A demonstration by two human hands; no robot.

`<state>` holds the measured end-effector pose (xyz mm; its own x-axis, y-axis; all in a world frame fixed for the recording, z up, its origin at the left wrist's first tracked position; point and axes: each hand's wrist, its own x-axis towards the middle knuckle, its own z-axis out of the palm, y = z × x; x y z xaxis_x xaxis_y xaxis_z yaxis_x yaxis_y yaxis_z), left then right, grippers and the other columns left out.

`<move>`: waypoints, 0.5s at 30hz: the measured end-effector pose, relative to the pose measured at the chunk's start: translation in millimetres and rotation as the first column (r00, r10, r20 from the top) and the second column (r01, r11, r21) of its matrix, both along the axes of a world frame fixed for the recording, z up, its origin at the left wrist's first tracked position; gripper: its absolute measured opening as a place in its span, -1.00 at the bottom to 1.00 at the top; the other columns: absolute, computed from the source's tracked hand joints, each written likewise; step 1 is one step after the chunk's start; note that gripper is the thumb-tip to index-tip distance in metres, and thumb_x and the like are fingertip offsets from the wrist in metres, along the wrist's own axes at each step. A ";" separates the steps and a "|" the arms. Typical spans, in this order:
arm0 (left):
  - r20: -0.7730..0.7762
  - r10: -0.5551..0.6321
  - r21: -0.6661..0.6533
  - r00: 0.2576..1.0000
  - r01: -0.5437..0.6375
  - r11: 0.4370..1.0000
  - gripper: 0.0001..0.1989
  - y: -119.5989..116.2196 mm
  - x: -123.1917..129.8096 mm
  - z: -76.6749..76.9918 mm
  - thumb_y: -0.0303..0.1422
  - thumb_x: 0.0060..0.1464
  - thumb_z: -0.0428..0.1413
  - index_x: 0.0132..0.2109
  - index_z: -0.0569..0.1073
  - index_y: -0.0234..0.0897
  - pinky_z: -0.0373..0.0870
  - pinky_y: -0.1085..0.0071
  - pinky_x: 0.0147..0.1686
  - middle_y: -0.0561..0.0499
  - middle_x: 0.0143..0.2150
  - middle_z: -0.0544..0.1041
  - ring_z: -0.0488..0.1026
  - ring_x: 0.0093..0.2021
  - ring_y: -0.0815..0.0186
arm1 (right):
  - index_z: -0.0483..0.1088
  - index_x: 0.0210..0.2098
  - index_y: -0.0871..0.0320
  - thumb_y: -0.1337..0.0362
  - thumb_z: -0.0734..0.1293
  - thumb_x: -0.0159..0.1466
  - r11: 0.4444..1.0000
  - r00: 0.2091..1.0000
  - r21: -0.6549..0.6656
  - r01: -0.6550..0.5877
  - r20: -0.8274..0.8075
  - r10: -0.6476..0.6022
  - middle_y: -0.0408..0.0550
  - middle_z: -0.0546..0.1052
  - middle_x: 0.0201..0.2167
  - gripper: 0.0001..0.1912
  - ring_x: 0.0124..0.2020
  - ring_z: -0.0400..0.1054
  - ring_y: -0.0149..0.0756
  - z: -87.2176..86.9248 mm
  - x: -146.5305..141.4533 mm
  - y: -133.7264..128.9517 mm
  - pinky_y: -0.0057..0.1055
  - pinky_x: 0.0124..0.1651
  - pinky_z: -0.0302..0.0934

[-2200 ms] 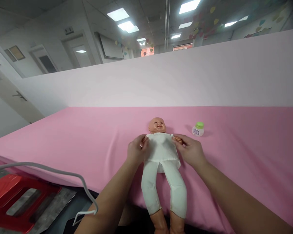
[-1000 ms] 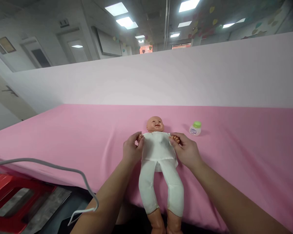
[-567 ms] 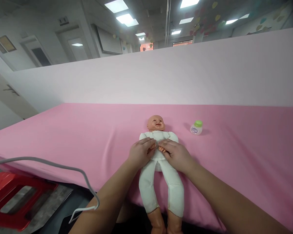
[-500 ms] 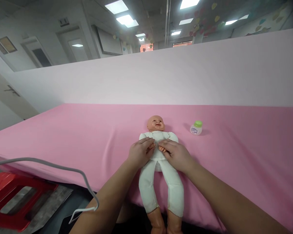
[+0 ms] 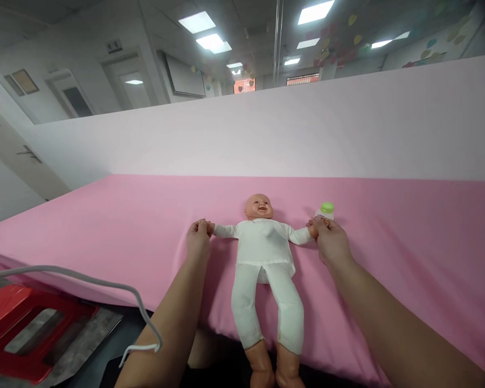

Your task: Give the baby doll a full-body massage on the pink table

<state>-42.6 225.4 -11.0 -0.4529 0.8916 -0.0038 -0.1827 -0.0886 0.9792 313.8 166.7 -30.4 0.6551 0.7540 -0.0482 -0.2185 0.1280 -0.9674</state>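
Observation:
A baby doll (image 5: 264, 242) in a white top and white trousers lies on its back, head away from me, its bare feet at the near edge. Both its arms are stretched straight out sideways. My left hand (image 5: 199, 237) is closed round the doll's hand on the left side. On the right, my right hand (image 5: 332, 241) pinches the doll's other hand between thumb and fingers. Just behind my right hand stands a small clear bottle with a green cap (image 5: 327, 208), its lower part hidden by my fingers.
A pink sheet (image 5: 145, 215) covers the table, backed by a low white wall (image 5: 267, 134) with glass above. A red plastic stool (image 5: 28, 328) stands at lower left. A grey cable (image 5: 84, 275) runs across to my left forearm.
My hands have moved apart, drawing the doll's arms from its chest out to both sides. The doll's body and the bottle stay in place.

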 end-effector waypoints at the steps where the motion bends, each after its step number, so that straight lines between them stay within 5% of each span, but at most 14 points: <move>1: 0.045 0.033 -0.077 0.998 -0.030 0.997 -0.82 5.6 -4.8 -3.0 -0.34 0.18 0.18 -0.10 0.52 -0.31 0.57 0.30 -0.14 -0.08 -0.19 0.60 0.58 -0.19 0.26 | 0.53 -0.17 0.13 0.21 0.47 0.29 0.999 0.993 -0.024 0.023 -0.113 -0.026 -0.07 0.63 -0.19 -0.84 -0.15 0.56 -0.27 -2.5 4.6 3.3 -0.31 -0.03 0.51; 5: 0.042 0.101 -0.213 0.994 -0.089 0.973 -0.83 20.4 -18.9 -13.4 -0.40 0.12 0.13 -0.12 0.48 -0.33 0.55 0.31 -0.32 -0.11 -0.25 0.57 0.57 -0.31 0.22 | 0.43 -0.15 0.11 0.35 0.38 0.35 0.989 0.959 -0.135 0.067 -0.264 -0.101 -0.03 0.59 -0.12 -0.92 -0.09 0.56 -0.24 -11.8 17.7 12.2 -0.29 -0.11 0.58; 15: -0.399 0.059 -0.192 0.915 -0.147 0.970 -0.54 7.6 -19.0 -15.5 -0.37 0.05 0.20 0.13 0.49 -0.27 0.48 0.32 -0.15 -0.17 0.07 0.59 0.57 -0.07 0.15 | 0.43 -0.17 0.12 0.40 0.32 0.40 0.988 0.941 -0.150 0.034 -0.329 -0.082 -0.01 0.56 -0.02 -0.93 0.08 0.51 -0.20 -13.3 21.7 13.2 -0.16 0.11 0.52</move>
